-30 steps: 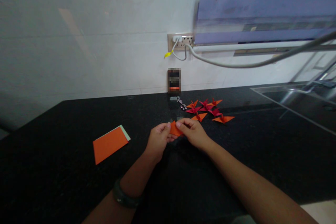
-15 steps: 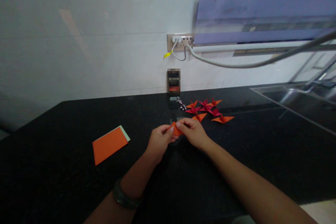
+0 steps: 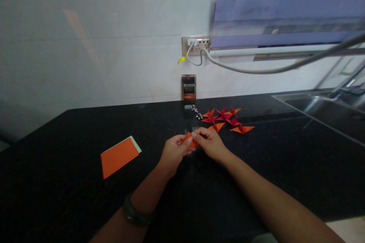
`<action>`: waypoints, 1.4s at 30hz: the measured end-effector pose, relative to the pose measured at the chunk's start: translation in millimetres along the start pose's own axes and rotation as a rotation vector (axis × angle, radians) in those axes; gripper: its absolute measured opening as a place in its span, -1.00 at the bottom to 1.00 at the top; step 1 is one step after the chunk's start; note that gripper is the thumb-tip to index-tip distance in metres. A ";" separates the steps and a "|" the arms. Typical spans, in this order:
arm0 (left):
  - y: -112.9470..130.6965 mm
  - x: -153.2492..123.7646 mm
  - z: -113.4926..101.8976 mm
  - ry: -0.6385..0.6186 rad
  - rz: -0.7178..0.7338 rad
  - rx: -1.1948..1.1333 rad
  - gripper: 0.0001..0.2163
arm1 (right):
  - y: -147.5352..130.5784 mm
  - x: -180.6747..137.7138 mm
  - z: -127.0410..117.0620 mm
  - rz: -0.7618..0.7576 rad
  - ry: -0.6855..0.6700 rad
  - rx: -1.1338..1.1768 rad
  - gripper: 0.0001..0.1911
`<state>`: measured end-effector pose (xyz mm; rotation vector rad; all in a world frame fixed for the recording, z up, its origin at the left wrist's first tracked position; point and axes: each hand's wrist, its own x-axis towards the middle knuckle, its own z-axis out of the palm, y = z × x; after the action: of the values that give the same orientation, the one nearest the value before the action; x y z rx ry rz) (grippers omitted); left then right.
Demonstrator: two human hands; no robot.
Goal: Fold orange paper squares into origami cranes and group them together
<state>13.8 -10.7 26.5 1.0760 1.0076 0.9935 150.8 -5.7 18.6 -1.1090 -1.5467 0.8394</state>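
Between my two hands is a small folded piece of orange origami paper [image 3: 193, 143], partly covered by fingers. My left hand [image 3: 174, 152] pinches its left side, thumb on top. My right hand [image 3: 210, 143] grips the right side, with thumb and forefinger close to the left thumb. Just behind my right hand, several folded paper cranes [image 3: 223, 114] in orange and red lie on the dark counter. A stack of orange paper [image 3: 119, 158], with a pale green sheet showing at its edge, lies to the left of my left hand.
The black countertop [image 3: 71, 197] runs up to a tiled wall. A blurred, pixelated phone-like object [image 3: 188, 88] leans on the wall with a beaded strap [image 3: 196, 112] before it. A wall socket [image 3: 196, 45] holds plugged cables. At right is a sink [image 3: 327, 110] under a grey hose [image 3: 265, 71].
Both hands stay almost in place on the orange paper. The left thumb has shifted slightly against it; the cranes and the paper stack have not moved.
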 end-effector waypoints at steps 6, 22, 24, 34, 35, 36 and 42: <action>-0.1 1.1 -0.1 0.035 0.027 0.075 -0.71 | -4.5 -2.6 -0.9 -0.058 -0.105 0.016 -0.85; 2.4 0.0 -1.0 0.029 0.015 0.018 -0.70 | -4.5 -2.0 -5.4 -0.001 -0.228 0.160 -0.80; 2.1 -0.1 -1.5 0.015 0.020 0.025 -0.71 | -4.4 -2.1 -5.7 0.031 -0.236 0.184 -0.78; 4.5 -1.0 0.6 0.033 0.000 0.074 -0.71 | -3.6 -2.4 -6.8 0.090 -0.265 0.240 -0.75; 4.4 -1.0 0.6 0.038 0.005 0.094 -0.71 | -3.7 -2.5 -6.7 0.080 -0.270 0.229 -0.75; 4.2 -0.9 0.4 0.034 0.004 0.107 -0.71 | -3.9 -2.5 -6.6 0.070 -0.272 0.218 -0.76; 2.8 -0.5 -1.2 0.003 0.007 0.078 -0.72 | -4.6 -2.3 -7.9 0.084 -0.272 0.216 -0.76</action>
<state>12.2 -10.5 29.2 1.1430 1.0531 0.9680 157.5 -9.5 23.9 -0.9352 -1.5922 1.2254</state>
